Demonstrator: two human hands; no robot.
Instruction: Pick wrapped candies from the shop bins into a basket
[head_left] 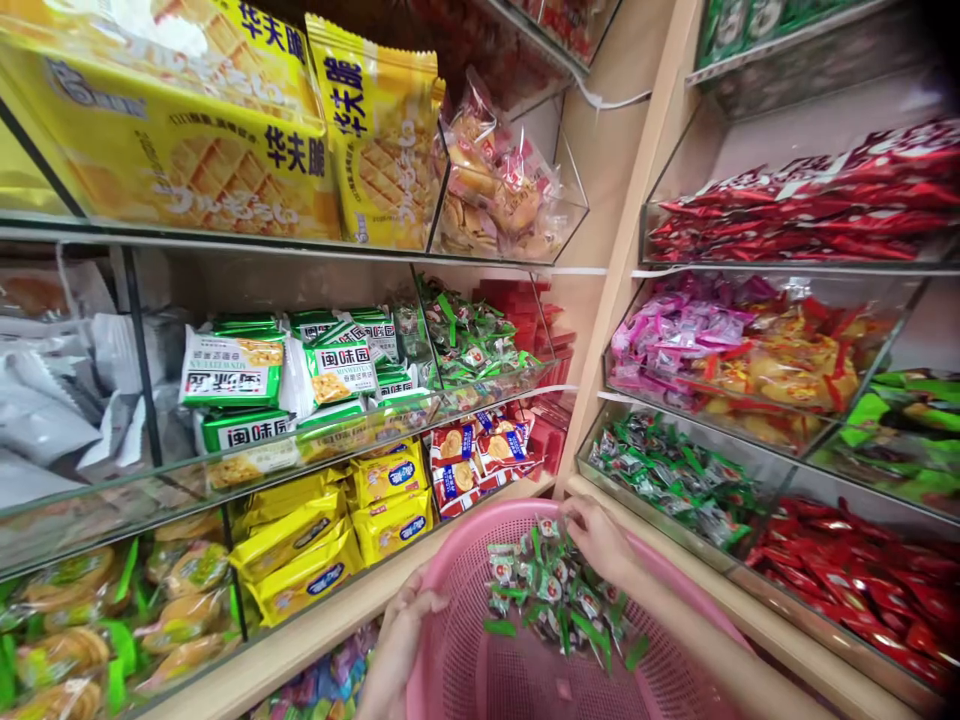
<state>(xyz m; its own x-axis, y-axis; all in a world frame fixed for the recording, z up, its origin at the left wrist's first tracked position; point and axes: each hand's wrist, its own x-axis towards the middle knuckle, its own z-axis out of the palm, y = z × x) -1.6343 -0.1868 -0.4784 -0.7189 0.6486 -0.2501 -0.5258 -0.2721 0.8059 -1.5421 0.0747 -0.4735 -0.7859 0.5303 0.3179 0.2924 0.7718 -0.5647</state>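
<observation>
A pink plastic basket with perforated sides stands low in front of the shelves. Inside it lies a pile of small green-and-clear wrapped candies. My left hand grips the basket's left rim, thumb over the edge. At the far right rim, my right hand has its fingers curled over the edge, close beside the candies. Matching green-wrapped candies fill the low bin just right of my right hand.
Glass-fronted shelves hold yellow waffle packs, green-and-white snack packs, yellow packets and red-wrapped sweets. A wooden post stands at the corner. Colourful candies lie below the left ledge.
</observation>
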